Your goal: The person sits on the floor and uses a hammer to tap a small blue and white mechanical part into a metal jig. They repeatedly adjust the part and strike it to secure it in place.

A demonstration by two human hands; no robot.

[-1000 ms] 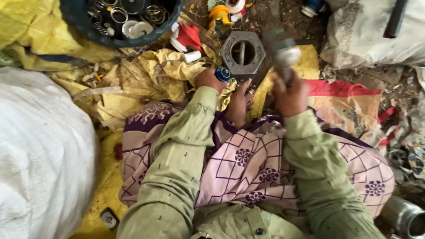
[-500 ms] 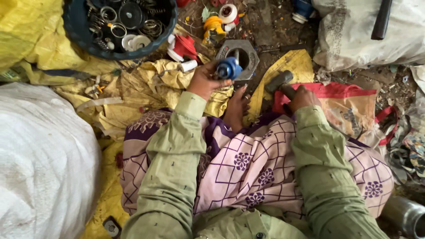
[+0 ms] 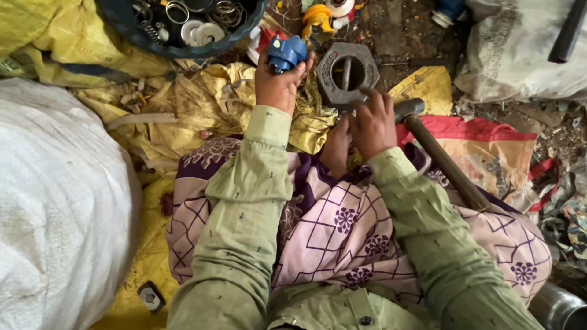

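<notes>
Small blue plastic part (image 3: 286, 52), chunky w/ round knob, was held up just left of the hex metal block (image 3: 346, 73). Hammer (image 3: 437, 156) lay right of block, head near it, handle slanting away.

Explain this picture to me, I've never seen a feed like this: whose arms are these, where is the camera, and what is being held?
The camera sits on a person's head and looks straight down, so the two green sleeves belong to that person, seated on the ground with patterned pink cloth over the lap. The left hand is raised and grips a small blue plastic part. The right hand is open, fingers spread, touching a grey hexagonal metal block with a round hole. Beside it a hammer lies with its handle across the lap; no hand holds it. Above is a dark tub of rings and small metal parts. Yellow sacking covers the ground, and a large white sack stands at the left.
</notes>
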